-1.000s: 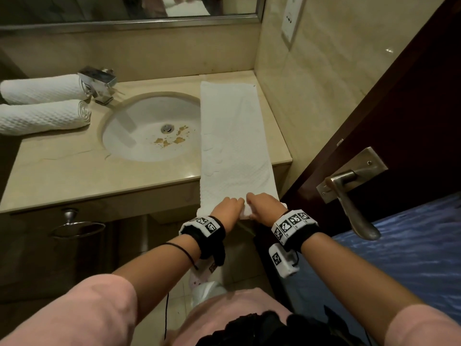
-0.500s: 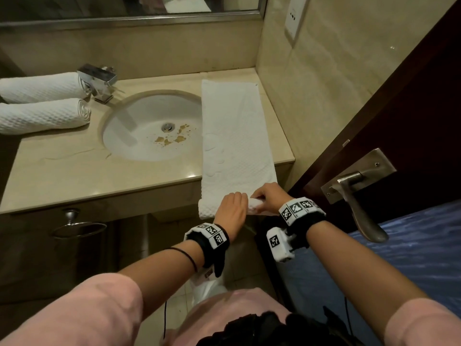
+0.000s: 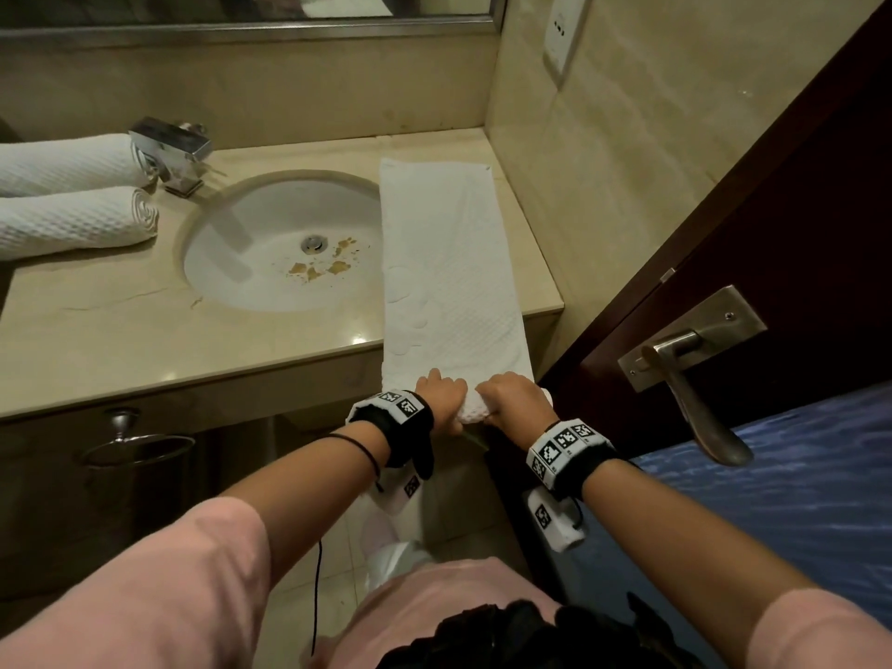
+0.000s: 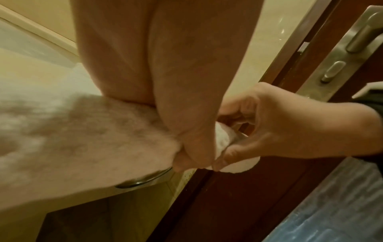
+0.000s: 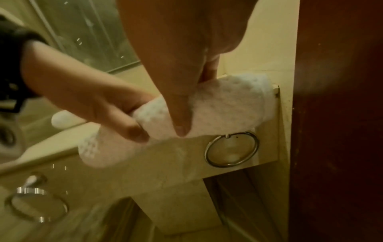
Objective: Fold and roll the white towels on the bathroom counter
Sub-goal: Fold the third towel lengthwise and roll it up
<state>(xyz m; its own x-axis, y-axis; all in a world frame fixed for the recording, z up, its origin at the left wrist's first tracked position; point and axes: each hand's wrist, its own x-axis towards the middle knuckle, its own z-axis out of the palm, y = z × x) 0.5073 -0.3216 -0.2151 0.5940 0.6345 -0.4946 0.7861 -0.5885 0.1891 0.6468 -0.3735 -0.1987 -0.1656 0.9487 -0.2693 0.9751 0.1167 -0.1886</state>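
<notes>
A long white towel (image 3: 444, 263) lies folded into a strip on the right side of the counter (image 3: 145, 330), running from the back wall to the front edge. Its near end is a small roll (image 3: 470, 412) hanging just past the front edge. My left hand (image 3: 441, 398) grips the roll's left part, fingers over the top and thumb beneath. My right hand (image 3: 514, 398) grips the right part the same way. In the right wrist view the roll (image 5: 217, 108) sits under my right thumb, with the left hand (image 5: 93, 104) curled round it. The left wrist view shows the roll's end (image 4: 222, 139) between both hands.
Two rolled white towels (image 3: 72, 200) lie at the counter's back left beside the tap (image 3: 171, 152). The sink (image 3: 280, 243) holds brown flecks. A dark door with a metal handle (image 3: 695, 379) stands close on the right. Towel rings (image 3: 137, 446) hang below the counter.
Both hands have turned the towel's near end over on itself, so the roll is a little thicker and sits higher against the counter's front edge.
</notes>
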